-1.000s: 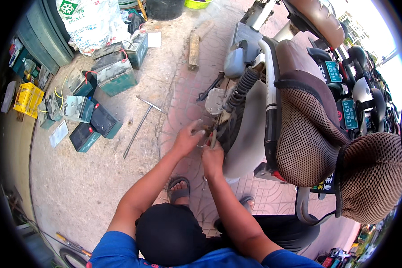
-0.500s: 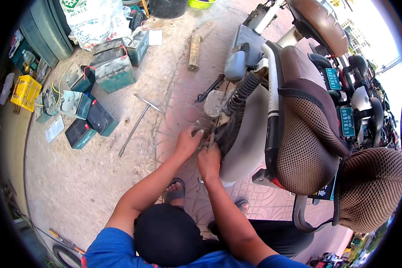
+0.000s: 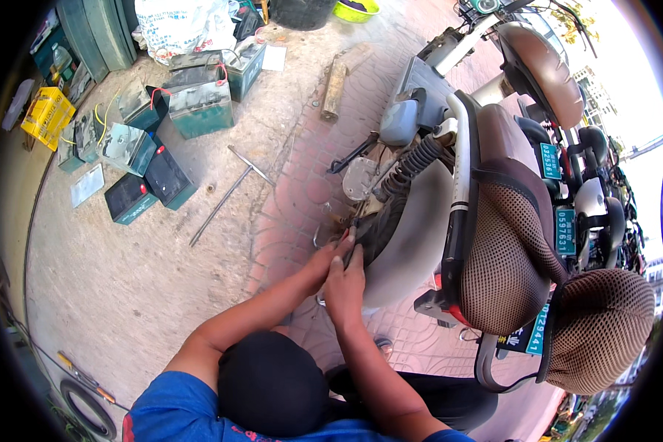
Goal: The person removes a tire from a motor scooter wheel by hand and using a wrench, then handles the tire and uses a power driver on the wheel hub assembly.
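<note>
left hand (image 3: 327, 264) shifted rightward, tire (image 3: 381, 232) just beyond

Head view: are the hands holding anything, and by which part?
Cannot be told: a small red thing shows by the left hand, the right hand alongside, but any hold is hidden.

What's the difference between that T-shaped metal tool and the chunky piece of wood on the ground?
The T-shaped tool is thin and grey, while the piece of wood is thick and brown. The tool has a long straight shaft with a crossbar; the wood's nearer part is stubby. The tool lies lower and further left in the picture than the wood. Both rest on the ground, out of hand.
</note>
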The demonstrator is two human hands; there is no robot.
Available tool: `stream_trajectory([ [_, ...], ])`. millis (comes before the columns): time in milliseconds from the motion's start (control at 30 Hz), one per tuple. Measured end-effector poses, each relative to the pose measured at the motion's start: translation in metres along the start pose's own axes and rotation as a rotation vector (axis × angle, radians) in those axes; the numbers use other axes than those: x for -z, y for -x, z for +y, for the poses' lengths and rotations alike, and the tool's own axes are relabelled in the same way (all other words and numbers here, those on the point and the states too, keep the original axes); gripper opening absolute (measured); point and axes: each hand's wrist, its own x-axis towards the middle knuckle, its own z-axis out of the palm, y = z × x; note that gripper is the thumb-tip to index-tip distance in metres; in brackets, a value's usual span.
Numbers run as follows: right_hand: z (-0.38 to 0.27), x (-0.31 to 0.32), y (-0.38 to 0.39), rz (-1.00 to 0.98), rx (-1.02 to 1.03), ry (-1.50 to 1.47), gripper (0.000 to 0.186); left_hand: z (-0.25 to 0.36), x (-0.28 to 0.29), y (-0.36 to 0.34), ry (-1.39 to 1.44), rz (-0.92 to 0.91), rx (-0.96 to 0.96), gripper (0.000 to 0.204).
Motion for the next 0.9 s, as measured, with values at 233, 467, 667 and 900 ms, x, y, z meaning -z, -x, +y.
stream_trajectory([
  [233, -0.011, 0.035, 0.053, -0.262, 0.405, 0.384, 0.05, -0.068, -0.026, -0.024, -0.814, 0.631, -0.295, 0.077],
  [467, -0.04, 0.056, 0.058, -0.34, 0.415, 0.321, 0.044, -0.038, -0.032, -0.021, -0.71, 0.58, -0.123, 0.089],
  [667, -0.046, 0.176, 0.093, -0.485, 0.288, 0.392, 0.037, 0.037, -0.012, 0.009, -0.609, 0.282, 0.168, 0.066],
  [900, -0.022, 0.257, 0.123, -0.166, 0.096, 0.552, 0.034, 0.054, -0.003, 0.02, -0.757, 0.275, 0.085, 0.051],
])
